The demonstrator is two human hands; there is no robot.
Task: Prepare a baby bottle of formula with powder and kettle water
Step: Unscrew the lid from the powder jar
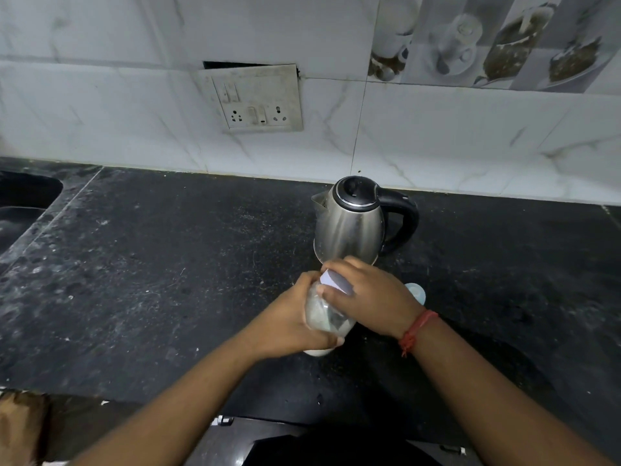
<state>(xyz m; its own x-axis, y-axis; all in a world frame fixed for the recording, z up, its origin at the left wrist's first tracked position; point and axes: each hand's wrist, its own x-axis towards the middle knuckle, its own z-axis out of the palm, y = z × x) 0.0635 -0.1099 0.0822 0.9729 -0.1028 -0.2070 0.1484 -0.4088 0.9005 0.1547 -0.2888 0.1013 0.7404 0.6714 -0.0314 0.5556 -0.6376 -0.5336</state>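
Head view: two hands grip one bottle before one kettle.

We get one view only, worn on the head: it looks forward and steeply down onto the dark worktop, close over both forearms, facing the tiled wall.

No lettering reads anywhere from here; the bottle in the grip and the kettle just beyond show none.
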